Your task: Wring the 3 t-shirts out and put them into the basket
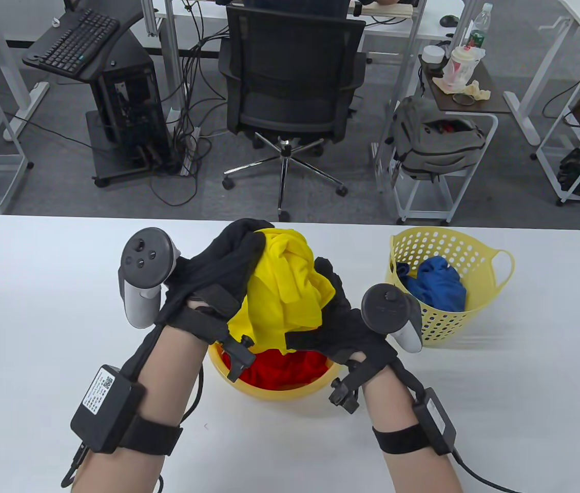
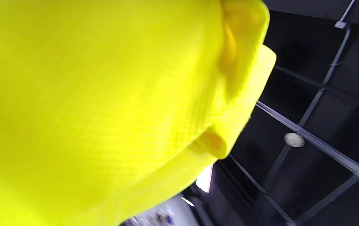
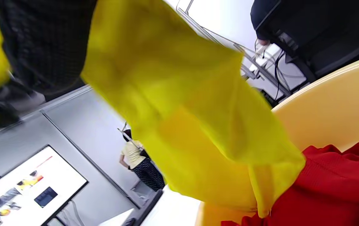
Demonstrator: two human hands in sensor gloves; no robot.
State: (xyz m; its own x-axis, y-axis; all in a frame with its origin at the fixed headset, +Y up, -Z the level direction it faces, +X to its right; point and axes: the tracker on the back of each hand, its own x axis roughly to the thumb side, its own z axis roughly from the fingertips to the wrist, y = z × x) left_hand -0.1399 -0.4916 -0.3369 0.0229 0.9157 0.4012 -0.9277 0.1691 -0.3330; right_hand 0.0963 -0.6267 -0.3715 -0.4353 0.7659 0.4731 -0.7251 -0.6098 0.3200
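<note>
The yellow t-shirt [image 1: 285, 287] is bunched into a thick, crumpled wad held up between both hands, above the yellow bowl [image 1: 269, 389] that sits on the white tabletop [image 1: 38, 287]; its cloth is bright, folded over itself in loose ridges, with a flap hanging down toward the bowl; in the left wrist view the yellow t-shirt [image 2: 97, 103] fills most of the picture and shows a fine ribbed weave and a rolled hem. The left hand [image 1: 218, 272] grips the wad from its upper left, the black-gloved fingers curled over the top of the cloth; the right hand [image 1: 346, 308] clasps it from the right side, fingers wrapped round the fabric. The red t-shirt [image 1: 282, 367] lies heaped in the bowl under the yellow one; in the right wrist view the yellow cloth [image 3: 198, 125] droops down to the red t-shirt [image 3: 330, 185], though whether they touch cannot be told. The blue t-shirt [image 1: 436, 285] lies crumpled inside the pale yellow perforated basket [image 1: 475, 246], which stands on the tabletop to the right of the hands, near the bowl but apart from it.
</note>
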